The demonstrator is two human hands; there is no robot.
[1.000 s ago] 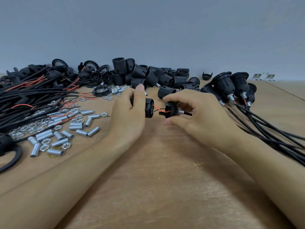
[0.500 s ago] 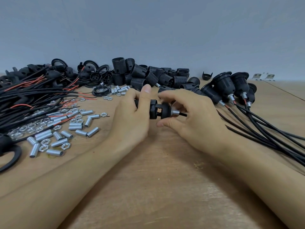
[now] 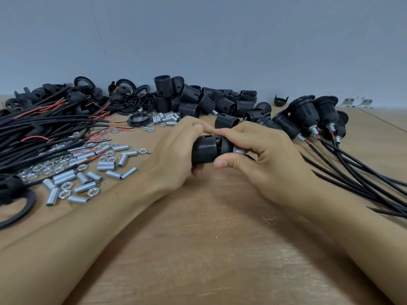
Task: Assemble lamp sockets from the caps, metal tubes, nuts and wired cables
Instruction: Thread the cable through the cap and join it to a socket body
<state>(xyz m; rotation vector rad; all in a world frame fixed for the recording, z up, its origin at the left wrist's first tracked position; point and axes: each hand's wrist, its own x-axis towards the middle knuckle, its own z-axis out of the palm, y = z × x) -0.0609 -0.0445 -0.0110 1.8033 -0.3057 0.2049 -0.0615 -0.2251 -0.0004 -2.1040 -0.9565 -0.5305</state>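
- The left hand (image 3: pixel 176 155) was wrapped round the black ribbed socket body (image 3: pixel 203 151), fingers curled tight on it.
- The right hand (image 3: pixel 262 159) pinched the cap end (image 3: pixel 225 143) with thumb and fingers, right where a shiny metal tube (image 3: pixel 239 150) stuck out.
- The two parts sat together, held just above the middle of the tabletop (image 3: pixel 209 249).
- To do this well, I think the cap should be kept straight with the body, so the parts catch and do not go crooked.
- The left hand should hold firm while the right hand turns or pushes gently.
- The red wires could get squashed inside, so go slow.
- Finished sockets (image 3: pixel 308 115) lay near the far right edge, spare tubes and nuts (image 3: pixel 83 172) towards the left edge.
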